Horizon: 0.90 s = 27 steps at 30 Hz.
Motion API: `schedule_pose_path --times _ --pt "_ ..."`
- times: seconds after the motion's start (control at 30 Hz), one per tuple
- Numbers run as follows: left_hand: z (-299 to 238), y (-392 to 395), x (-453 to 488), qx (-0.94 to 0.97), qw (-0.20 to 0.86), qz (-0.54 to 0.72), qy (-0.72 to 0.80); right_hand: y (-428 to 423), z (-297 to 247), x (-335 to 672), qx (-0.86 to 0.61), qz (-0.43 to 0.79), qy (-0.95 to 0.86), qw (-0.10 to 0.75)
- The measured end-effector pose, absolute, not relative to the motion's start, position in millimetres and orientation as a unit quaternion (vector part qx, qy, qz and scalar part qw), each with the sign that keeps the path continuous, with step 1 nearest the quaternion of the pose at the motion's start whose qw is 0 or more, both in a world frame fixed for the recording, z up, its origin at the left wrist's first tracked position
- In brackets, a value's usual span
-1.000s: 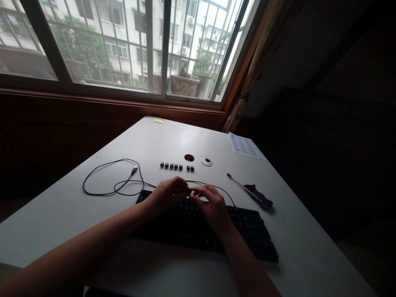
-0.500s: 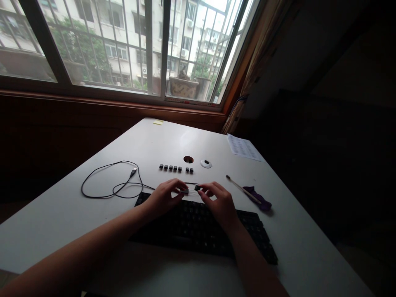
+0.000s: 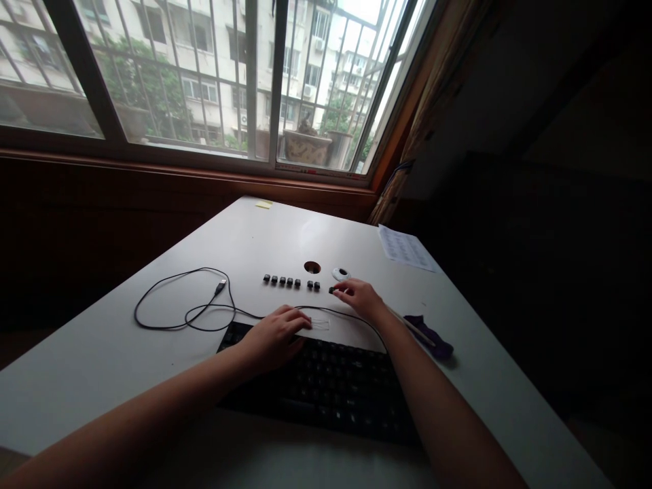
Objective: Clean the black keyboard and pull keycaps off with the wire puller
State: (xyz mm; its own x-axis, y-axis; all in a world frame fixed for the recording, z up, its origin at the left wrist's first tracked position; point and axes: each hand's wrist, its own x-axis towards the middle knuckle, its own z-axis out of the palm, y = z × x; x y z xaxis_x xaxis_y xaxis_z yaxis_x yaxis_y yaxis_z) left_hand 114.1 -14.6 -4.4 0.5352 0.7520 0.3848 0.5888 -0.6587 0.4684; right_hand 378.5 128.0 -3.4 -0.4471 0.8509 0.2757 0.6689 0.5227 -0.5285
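A black keyboard (image 3: pixel 326 380) lies along the near side of the table, under my forearms. Above its back edge my left hand (image 3: pixel 280 333) is closed on a keycap puller, whose thin wire loops (image 3: pixel 320 324) stick out to the right; the fingers hide most of its handle. My right hand (image 3: pixel 359 297) reaches farther back and pinches a black keycap (image 3: pixel 331 290) at table level. To the left of that keycap stands a row of several black keycaps (image 3: pixel 290 282), with a gap before the last two.
A black USB cable (image 3: pixel 153 326) coils at the left. Behind the keycaps are a round table hole (image 3: pixel 312 267) and a white ring cover (image 3: pixel 340 274). A brush (image 3: pixel 420 334) rests on a purple cloth (image 3: pixel 438 345) at the right. Printed paper (image 3: pixel 407 248) and a yellow note (image 3: pixel 263 204) lie farther back.
My right hand has carried the keycap away from the puller, back to the right end of the keycap row. My left hand stays near the keyboard's back edge, slightly lower in view.
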Motion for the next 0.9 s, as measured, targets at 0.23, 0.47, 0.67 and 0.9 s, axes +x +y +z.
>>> schedule_pose_path --times 0.23,0.47,0.67,0.9 --pt "-3.4 -15.6 115.3 0.865 0.143 0.276 0.394 154.4 -18.8 372.4 -0.445 0.196 -0.839 0.242" --pt "-5.7 -15.0 115.4 0.863 0.150 0.279 0.394 162.9 -24.7 370.0 -0.443 0.207 -0.840 0.236" --pt "-7.0 -14.2 115.3 0.865 0.146 0.276 0.394 164.4 -27.0 369.9 -0.446 0.216 -0.837 0.233" --pt "-1.9 -16.0 116.0 0.866 0.148 0.265 0.397 166.3 -27.0 369.3 -0.445 0.218 -0.838 0.230"
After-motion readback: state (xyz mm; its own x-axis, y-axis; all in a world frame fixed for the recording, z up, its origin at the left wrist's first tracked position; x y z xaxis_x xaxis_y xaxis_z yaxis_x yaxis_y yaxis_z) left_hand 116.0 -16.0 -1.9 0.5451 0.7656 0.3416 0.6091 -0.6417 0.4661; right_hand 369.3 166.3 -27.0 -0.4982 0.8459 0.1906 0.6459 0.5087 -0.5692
